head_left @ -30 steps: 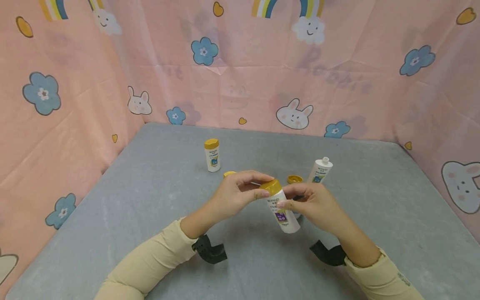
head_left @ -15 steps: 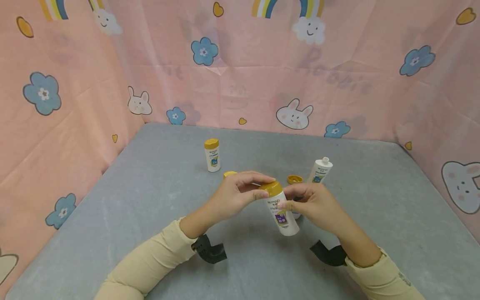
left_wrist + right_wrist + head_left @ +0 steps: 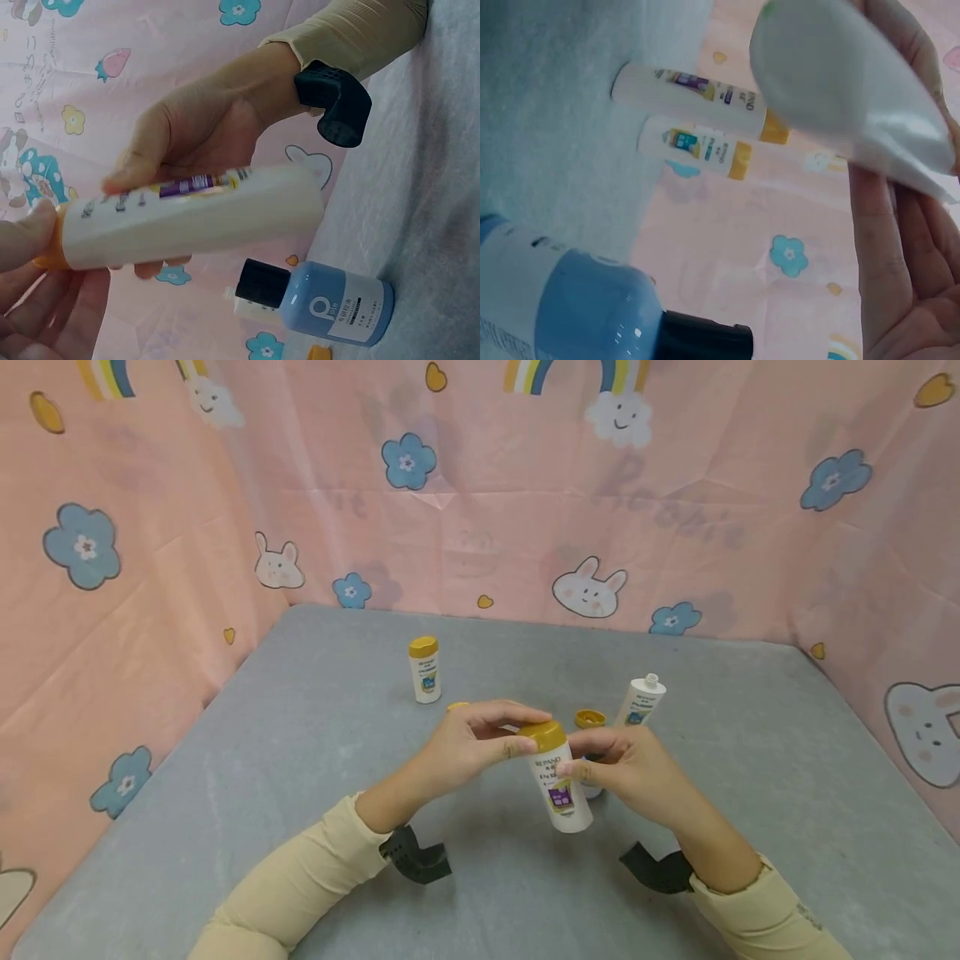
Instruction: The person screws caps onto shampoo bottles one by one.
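Note:
A white bottle [image 3: 557,789] with a purple label and a gold cap [image 3: 545,737] is held tilted above the table. My left hand [image 3: 480,743] grips the gold cap between thumb and fingers. My right hand [image 3: 641,772] holds the body of the bottle from the side, thumb in front near the label; in the left wrist view its fingertips show under the bottle. Close behind my right hand stands a blue bottle [image 3: 334,300] with a black cap, mostly hidden in the head view. A loose gold cap [image 3: 590,718] lies upturned beyond my hands.
An uncapped white bottle [image 3: 641,702] with a narrow neck stands at the right. Farther left is a gold-capped white bottle [image 3: 427,681]. Another gold-capped bottle [image 3: 694,97] stands behind my left hand. A pink printed cloth [image 3: 465,527] borders the grey table [image 3: 225,793].
The bottle's lower end has swung slightly left and down, so it tilts less. Both hands keep their holds in almost the same place.

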A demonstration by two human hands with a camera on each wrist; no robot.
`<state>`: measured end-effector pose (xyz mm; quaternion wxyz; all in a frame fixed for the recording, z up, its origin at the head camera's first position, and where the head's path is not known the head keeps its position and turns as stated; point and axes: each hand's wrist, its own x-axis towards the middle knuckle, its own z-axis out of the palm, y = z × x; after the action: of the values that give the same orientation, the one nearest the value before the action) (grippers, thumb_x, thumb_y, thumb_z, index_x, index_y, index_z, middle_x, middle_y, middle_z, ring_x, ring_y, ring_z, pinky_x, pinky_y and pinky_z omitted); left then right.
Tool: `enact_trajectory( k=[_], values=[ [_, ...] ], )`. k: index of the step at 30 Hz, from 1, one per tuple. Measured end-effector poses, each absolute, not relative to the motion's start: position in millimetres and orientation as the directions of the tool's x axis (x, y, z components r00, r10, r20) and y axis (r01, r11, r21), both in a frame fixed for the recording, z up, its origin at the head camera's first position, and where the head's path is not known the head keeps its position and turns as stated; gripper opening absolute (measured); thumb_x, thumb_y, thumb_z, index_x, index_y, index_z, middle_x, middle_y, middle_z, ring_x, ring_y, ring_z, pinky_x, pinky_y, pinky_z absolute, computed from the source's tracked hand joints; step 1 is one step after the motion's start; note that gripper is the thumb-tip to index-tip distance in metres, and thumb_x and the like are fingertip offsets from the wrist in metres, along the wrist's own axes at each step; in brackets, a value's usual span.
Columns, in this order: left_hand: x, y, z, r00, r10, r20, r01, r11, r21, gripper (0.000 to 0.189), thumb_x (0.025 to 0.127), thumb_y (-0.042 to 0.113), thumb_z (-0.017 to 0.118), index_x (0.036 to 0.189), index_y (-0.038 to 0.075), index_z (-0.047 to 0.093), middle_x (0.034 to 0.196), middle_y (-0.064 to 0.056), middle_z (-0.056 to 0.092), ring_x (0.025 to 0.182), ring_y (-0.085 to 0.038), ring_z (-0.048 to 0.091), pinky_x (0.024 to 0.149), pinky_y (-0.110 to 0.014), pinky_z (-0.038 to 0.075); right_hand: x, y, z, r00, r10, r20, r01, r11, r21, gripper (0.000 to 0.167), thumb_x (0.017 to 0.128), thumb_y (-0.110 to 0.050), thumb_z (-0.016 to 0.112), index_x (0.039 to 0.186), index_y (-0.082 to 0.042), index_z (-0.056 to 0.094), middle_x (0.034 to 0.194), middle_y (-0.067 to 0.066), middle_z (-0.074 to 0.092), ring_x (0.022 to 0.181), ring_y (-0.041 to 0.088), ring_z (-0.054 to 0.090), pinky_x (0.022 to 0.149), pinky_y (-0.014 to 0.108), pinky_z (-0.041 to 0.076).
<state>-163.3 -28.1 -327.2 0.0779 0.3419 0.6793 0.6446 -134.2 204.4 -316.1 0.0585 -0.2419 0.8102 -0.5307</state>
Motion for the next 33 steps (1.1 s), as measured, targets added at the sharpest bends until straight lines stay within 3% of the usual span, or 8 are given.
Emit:
enact_trajectory(
  k=[5,11,20,26,33],
  values=[
    [-166.5,-29.0,-316.8,-0.823,0.509,0.254,0.283,-0.021,0.959,0.034,0.092,0.003,0.068,0.126,-0.001,0.064,0.126,-0.018,0.066,0.106,-0.020,0.067,0.091,-0.030,0.059,-143.2,203.0,-306.3,-0.906,-0.399,0.141,-0.311,0.404,-0.860,0.031,0.091,-0.016,0.073,0.116,0.001,0.072,0.111,0.017,0.074,0.096,0.017,0.072,0.083,0.031,0.060],
    [-184.1,-29.9,-292.6,-0.836,0.481,0.264,0.331,0.058,0.942,0.033,0.092,0.005,0.069,0.124,0.001,0.064,0.123,-0.015,0.067,0.108,-0.024,0.067,0.091,-0.031,0.059,-165.6,202.2,-276.7,-0.921,-0.387,0.039,-0.244,0.498,-0.832,0.037,0.091,-0.025,0.073,0.122,-0.004,0.070,0.117,0.014,0.073,0.104,0.027,0.071,0.088,0.044,0.060],
    [-228.8,-24.2,-264.7,-0.831,0.499,0.244,0.420,0.276,0.865,0.029,0.092,0.013,0.071,0.120,0.005,0.068,0.118,-0.009,0.070,0.107,-0.019,0.067,0.092,-0.030,0.057,-209.1,198.0,-244.0,-0.930,-0.362,-0.060,-0.188,0.609,-0.770,0.042,0.091,-0.029,0.074,0.125,-0.006,0.068,0.122,0.014,0.071,0.108,0.027,0.070,0.092,0.040,0.058],
    [-256.3,-19.6,-271.3,-0.838,0.509,0.195,0.423,0.380,0.823,0.030,0.092,0.015,0.071,0.121,0.008,0.068,0.117,-0.008,0.070,0.109,-0.019,0.066,0.093,-0.031,0.056,-240.0,192.8,-248.9,-0.941,-0.306,-0.146,-0.105,0.671,-0.734,0.043,0.092,-0.026,0.073,0.126,-0.002,0.066,0.124,0.018,0.069,0.111,0.030,0.069,0.091,0.036,0.059],
    [-278.8,-19.0,-279.0,-0.837,0.533,0.125,0.399,0.438,0.805,0.033,0.092,0.016,0.072,0.123,0.007,0.069,0.118,-0.009,0.071,0.110,-0.021,0.065,0.095,-0.033,0.056,-261.0,185.2,-257.8,-0.944,-0.290,-0.160,-0.106,0.723,-0.683,0.038,0.090,-0.021,0.075,0.122,-0.002,0.069,0.120,0.018,0.071,0.107,0.031,0.071,0.087,0.035,0.060]
  ],
)
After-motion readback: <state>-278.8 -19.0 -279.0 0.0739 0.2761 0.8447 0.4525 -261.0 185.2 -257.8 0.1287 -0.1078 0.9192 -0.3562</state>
